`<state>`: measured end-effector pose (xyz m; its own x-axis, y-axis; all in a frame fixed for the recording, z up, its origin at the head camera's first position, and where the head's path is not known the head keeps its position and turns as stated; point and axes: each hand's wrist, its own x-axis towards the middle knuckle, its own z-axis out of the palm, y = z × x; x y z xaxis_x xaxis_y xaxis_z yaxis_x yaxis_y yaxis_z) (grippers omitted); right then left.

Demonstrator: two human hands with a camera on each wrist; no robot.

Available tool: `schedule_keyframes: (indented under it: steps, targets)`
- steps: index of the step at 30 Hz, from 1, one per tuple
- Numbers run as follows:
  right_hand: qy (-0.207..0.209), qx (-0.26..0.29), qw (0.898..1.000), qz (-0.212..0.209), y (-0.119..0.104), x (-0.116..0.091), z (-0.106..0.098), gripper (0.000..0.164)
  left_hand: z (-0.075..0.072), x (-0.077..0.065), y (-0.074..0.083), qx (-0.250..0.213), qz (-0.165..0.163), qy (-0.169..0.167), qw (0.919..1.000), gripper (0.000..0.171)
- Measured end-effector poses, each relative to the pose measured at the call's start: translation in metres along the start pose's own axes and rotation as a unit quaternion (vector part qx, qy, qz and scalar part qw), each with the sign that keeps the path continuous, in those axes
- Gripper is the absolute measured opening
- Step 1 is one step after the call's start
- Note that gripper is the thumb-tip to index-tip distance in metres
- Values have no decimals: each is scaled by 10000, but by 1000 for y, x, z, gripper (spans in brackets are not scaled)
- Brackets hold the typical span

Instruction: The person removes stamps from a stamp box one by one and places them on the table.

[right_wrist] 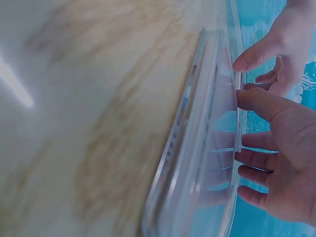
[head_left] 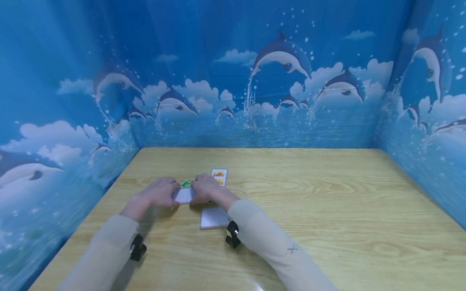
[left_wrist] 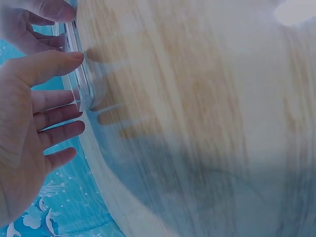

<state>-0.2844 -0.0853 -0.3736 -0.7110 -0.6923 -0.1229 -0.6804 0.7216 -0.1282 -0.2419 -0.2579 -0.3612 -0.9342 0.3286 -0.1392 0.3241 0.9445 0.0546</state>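
Note:
My left hand (head_left: 162, 192) and right hand (head_left: 208, 189) hold a shallow clear plastic box (head_left: 183, 196) between them, low over the table at left of centre. In the left wrist view, the left thumb lies on the near edge of this box (left_wrist: 83, 85), its fingers at the far side. The right wrist view has the right thumb at the same edge and the fingers spread behind the clear plastic. Past the box shows a small green card (head_left: 185, 184). What lies inside the box is mostly hidden by the hands.
A second flat, pale box (head_left: 212, 218) lies nearer me, beside the right forearm; the right wrist view shows its clear side (right_wrist: 182, 148). Behind the right hand lies a picture card (head_left: 219, 173). Dolphin-printed curtains (head_left: 233, 81) border the wooden table (head_left: 327, 210).

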Motion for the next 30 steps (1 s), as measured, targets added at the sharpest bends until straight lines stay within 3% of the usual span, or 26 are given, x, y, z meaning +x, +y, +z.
schedule_keyframes:
  steps: [13, 30]
  targets:
    - [-82, -70, 9999, 0, -2, -1, 0, 54, 3, 0, -3, 62, 142, 70, 9999, 56]
    - [-136, 39, 9999, -73, 1, 0, -2, 57, 1, 0, 0, 39, -7, 57, 10000, 55]
